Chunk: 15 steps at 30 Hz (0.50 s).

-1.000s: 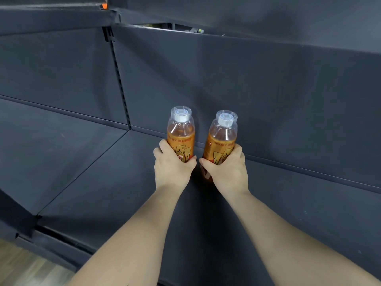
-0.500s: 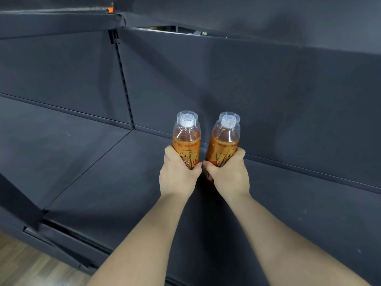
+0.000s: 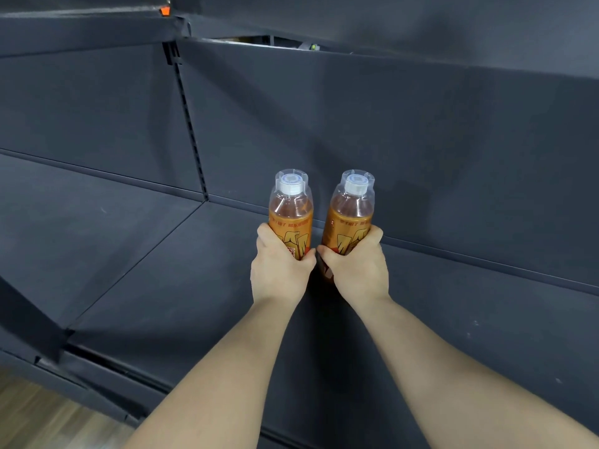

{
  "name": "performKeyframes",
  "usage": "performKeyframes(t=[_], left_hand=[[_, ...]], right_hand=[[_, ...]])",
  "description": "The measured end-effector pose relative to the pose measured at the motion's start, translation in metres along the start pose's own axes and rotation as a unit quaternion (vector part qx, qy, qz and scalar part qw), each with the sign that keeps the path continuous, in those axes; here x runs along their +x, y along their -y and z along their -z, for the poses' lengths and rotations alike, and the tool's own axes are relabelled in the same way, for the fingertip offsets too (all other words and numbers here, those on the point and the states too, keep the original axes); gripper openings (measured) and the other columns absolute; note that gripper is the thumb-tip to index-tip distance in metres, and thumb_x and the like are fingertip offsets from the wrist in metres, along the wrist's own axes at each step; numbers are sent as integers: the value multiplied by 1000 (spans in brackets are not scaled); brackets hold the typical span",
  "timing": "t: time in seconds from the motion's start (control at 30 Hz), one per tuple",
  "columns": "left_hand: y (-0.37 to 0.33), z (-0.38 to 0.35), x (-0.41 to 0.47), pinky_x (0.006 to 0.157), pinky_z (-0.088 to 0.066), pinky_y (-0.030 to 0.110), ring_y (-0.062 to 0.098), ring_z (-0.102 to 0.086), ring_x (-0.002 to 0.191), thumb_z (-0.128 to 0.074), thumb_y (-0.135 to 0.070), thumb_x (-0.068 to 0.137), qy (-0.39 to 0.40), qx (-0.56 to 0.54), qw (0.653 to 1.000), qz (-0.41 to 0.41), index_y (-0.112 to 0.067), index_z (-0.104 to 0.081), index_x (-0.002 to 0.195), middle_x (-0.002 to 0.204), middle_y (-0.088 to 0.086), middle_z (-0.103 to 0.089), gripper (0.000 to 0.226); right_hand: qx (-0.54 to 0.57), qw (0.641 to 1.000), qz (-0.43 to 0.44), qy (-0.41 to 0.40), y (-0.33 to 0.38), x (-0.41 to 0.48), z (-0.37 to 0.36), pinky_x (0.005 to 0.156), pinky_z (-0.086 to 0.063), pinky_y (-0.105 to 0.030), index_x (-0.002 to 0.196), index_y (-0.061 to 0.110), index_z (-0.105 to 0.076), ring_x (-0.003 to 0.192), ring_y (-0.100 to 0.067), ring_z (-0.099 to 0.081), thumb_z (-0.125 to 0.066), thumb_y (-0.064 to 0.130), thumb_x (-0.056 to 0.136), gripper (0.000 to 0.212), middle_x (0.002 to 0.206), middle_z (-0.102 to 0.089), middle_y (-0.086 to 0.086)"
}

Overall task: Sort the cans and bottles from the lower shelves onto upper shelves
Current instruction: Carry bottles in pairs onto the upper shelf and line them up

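Two clear bottles of orange drink with orange labels and white caps stand upright side by side near the back of a dark grey shelf. My left hand grips the left bottle around its label. My right hand grips the right bottle the same way. The two hands nearly touch between the bottles. Both bottle bases are hidden behind my hands, so I cannot tell whether they rest on the shelf board.
The shelf's back panel rises just behind the bottles. A slotted upright divides this bay from the left bay. Another shelf edge with an orange tag runs overhead. Wood floor shows at the lower left.
Both hands have brought the bottles closer together and slightly further back toward the rear panel. The grips are unchanged.
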<state>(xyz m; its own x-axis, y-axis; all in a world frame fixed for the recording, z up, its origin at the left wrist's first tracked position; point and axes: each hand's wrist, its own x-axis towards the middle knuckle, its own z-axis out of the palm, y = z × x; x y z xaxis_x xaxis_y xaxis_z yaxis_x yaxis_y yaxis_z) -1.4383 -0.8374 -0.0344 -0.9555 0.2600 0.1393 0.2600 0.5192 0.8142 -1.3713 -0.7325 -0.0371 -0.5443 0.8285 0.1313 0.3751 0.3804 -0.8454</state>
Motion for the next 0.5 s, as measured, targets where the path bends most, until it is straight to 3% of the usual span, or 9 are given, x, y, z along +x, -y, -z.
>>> performKeyframes(t=[0.2,0.5], left_hand=[[-15,-2,-22,87,-57,40,24,-59,110,-80,-44,80,8,7,1000,-28,-19,-32,128,121,3,-52,72],[-64,-35,-90,85,-59,41,23,-60,109,-79,-47,79,71,-5,993,-91,-20,-33,126,120,2,-53,71]], right_hand=[[11,1000,9,-7,-9,-18,32,71,-47,-24,115,30,-32,94,-12,-57,-82,43,77,64,108,-55,6],[-6,997,-12,-77,-42,-49,119,76,-56,-30,115,32,-30,96,-14,-61,-81,45,77,65,109,-58,5]])
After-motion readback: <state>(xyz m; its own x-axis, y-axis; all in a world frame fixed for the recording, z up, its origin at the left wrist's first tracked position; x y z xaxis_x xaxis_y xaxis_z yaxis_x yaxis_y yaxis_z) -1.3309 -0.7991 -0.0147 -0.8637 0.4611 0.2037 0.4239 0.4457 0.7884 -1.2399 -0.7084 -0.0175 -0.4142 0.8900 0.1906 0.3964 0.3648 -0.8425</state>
